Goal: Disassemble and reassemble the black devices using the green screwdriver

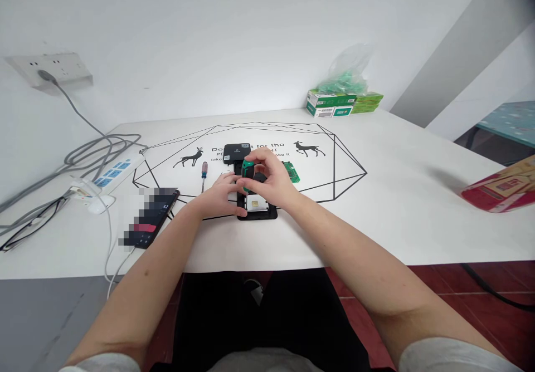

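Note:
My right hand is closed around the green and black handle of a screwdriver, which stands upright over an opened black device housing. Inside the housing lies a white part with a small gold square. My left hand grips the housing's left side, thumb low and fingers near the screwdriver's shaft. The tip is hidden by my fingers. Just behind sits a black square cover with small labels. A green circuit board lies partly behind my right hand.
A second screwdriver lies left of my hands. Further left are a phone on a cable, a power strip and coiled grey cords. Green-white boxes stand by the wall; a red package is at the right.

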A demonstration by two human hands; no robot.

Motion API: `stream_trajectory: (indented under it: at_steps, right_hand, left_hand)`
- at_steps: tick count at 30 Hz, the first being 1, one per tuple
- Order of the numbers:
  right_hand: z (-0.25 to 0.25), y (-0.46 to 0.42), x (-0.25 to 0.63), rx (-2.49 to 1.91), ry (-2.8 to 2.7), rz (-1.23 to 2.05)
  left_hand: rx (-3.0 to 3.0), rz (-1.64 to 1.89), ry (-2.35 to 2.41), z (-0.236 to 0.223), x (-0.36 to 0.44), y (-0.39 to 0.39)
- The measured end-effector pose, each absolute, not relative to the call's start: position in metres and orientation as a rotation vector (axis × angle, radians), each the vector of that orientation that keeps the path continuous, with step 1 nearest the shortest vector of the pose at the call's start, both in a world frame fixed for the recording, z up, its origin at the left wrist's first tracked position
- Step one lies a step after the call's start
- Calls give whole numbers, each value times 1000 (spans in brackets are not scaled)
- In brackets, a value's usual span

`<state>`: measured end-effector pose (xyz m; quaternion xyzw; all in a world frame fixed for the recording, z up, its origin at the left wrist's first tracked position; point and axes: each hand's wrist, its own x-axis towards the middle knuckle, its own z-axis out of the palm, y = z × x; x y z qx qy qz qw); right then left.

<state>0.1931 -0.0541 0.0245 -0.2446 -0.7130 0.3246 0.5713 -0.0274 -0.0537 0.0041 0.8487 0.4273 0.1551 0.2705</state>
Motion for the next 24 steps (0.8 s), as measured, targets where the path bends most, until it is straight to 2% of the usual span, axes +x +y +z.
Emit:
stream_trajectory:
  at_steps: [4, 16, 18, 24]
  right_hand:
    - [29, -48, 195, -523, -1557, 1038]
    - [33, -58, 196, -299, -1531, 1541]
    - [33, -58, 195, -308, -1544, 1526]
    - [30, -48, 197, -415, -1569, 1131]
  left_hand:
    - [2304, 423, 1158, -1, -29, -49]
    - [2290, 430, 1195, -6, -31, -44]
    - [2304, 441, 1175, -6, -32, -44]
    - [2322, 431, 1162, -4, -33, -44]
